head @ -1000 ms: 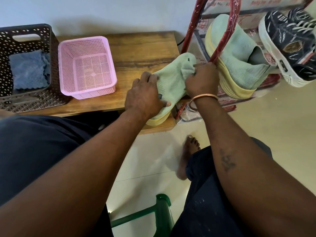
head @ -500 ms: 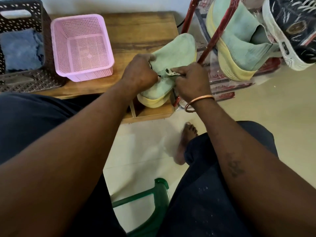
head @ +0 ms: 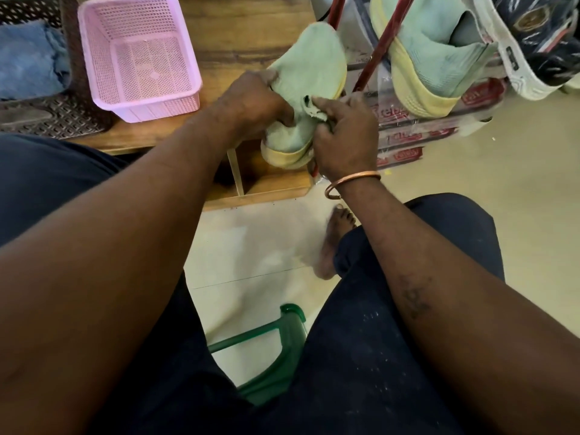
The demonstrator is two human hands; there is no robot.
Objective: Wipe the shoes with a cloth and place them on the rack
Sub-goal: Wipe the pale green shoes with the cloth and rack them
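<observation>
A pale green knit shoe with a yellow sole is held over the right end of the wooden table. My left hand grips its left side near the heel. My right hand pinches a small pale cloth against the shoe's side. The matching green shoe rests on the red rack at upper right. A dark patterned shoe sits on the rack beside it.
A pink plastic basket stands on the table to the left. A dark basket holds a blue cloth. Packaged boxes lie under the rack. A green stool and my bare foot are below.
The shoe has turned and come toward me. My right hand slid from the toe down to the shoe's side with the cloth. The view has tilted downward.
</observation>
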